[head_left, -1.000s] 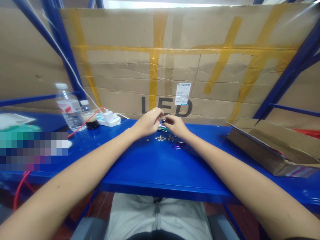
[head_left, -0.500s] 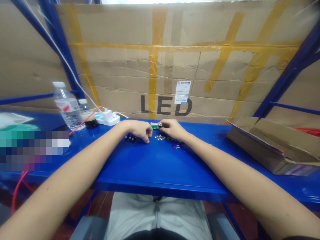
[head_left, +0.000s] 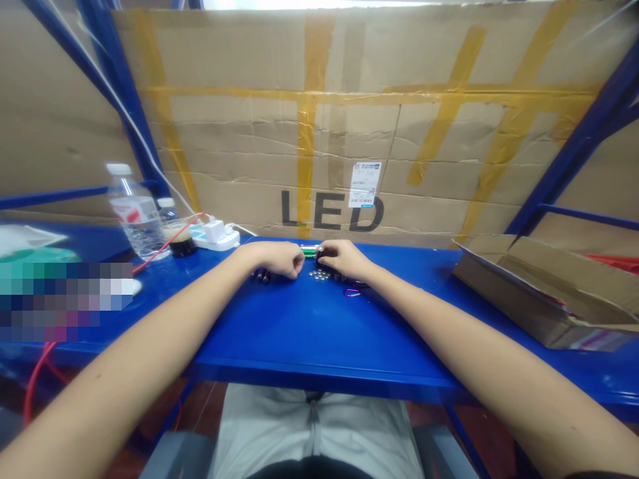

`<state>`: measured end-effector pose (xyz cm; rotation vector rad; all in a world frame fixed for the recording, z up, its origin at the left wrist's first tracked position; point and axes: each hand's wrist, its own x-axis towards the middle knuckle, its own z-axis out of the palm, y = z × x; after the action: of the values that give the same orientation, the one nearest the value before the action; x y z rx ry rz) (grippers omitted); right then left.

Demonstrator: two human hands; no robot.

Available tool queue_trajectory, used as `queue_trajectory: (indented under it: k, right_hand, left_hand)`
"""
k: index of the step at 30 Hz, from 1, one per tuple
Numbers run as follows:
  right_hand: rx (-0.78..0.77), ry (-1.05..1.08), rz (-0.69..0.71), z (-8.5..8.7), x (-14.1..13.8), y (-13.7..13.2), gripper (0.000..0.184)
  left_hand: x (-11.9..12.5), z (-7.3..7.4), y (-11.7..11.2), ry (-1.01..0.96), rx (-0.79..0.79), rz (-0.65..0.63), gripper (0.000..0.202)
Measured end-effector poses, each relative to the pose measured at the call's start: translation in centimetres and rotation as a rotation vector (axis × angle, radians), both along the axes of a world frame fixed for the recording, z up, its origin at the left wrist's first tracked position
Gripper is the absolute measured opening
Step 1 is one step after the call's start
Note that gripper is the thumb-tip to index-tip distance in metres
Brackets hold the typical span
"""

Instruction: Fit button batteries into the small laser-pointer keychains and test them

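Observation:
My left hand [head_left: 283, 259] is closed, its fingertips pressed together. Whatever it may hold is hidden behind the fingers. Below it lie several dark little tubes [head_left: 263, 276], partly covered by the wrist. My right hand [head_left: 344, 258] pinches a small dark tube [head_left: 321, 253] between thumb and fingers. Just behind and between the hands lie shiny green and purple tubes [head_left: 308, 251]. Several small silvery discs [head_left: 318, 274] are spread on the blue table [head_left: 299, 326] between the hands. A purple carabiner [head_left: 352, 293] rests below my right hand, near some dark small parts [head_left: 340, 276] half under it.
An open cardboard box [head_left: 524, 299] stands at the right. On the left are a water bottle [head_left: 134, 216], a smaller bottle of dark liquid [head_left: 180, 243], a white power strip [head_left: 224, 241] and a red cable [head_left: 170, 241]. A big carton [head_left: 239, 153] marked LED stands behind the table.
My left hand has lifted slightly and its fingers have drawn closer together. The dark tube in my right hand has turned, so its ring-shaped end shows less.

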<state>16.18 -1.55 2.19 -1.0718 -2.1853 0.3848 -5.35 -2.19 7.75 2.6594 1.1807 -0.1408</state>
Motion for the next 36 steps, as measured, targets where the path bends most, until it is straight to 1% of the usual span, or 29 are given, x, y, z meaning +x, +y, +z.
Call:
queue_trajectory:
  k: [2,4,6,9,11,15,21,24,26,29,31,34,36]
  right_hand:
    - [-0.062,0.041,-0.032,-0.2,-0.1,0.3,0.010]
    - [-0.078,0.060,-0.045,-0.4,-0.1,0.4,0.010]
    - [-0.029,0.045,-0.040,-0.4,-0.1,0.3,0.011]
    - [0.090,-0.041,-0.016,-0.2,0.1,-0.1,0.022]
    - [0.137,-0.090,0.005,-0.1,0.1,-0.3,0.027]
    - [0.153,-0.123,0.033,0.0,0.0,-0.5,0.028]
    - [0.150,-0.144,0.023,-0.1,0.1,-0.3,0.032]
    - [0.148,-0.137,0.023,-0.3,0.2,-0.2,0.031]
    - [0.148,-0.140,0.016,-0.3,0.2,-0.1,0.029]
    - [0.137,-0.152,0.005,-0.2,0.2,-0.2,0.026]
    - [0.132,-0.153,0.009,-0.2,0.2,-0.2,0.025]
    - [0.125,-0.156,0.014,-0.1,0.1,-0.3,0.026]
    - [0.118,-0.164,0.011,0.0,0.1,-0.4,0.026]
  left_hand:
    - [0.0,-0.2,0.2,-0.020,0.032,-0.008,0.015]
    - [-0.1,-0.4,0.4,-0.039,0.056,-0.013,0.016]
    - [-0.1,-0.5,0.6,-0.055,0.071,-0.017,0.017]
    - [-0.1,-0.7,0.8,-0.066,0.076,-0.019,0.015]
    - [-0.2,-0.8,1.0,-0.073,0.062,-0.010,0.013]
    - [-0.3,-1.0,1.2,-0.080,0.043,-0.004,0.012]
    - [-0.2,-1.4,1.7,-0.117,0.160,-0.048,0.015]
    - [-0.2,-1.5,1.8,-0.102,0.142,-0.060,0.015]
    - [-0.2,-1.5,1.7,-0.097,0.135,-0.043,0.017]
    - [-0.4,-1.3,1.6,-0.095,0.179,0.006,0.023]
    - [-0.4,-1.2,1.7,-0.057,0.202,0.048,0.027]
    - [-0.4,-1.3,1.9,0.031,0.210,0.105,0.026]
    - [-0.2,-1.5,2.1,0.064,0.213,0.119,0.023]
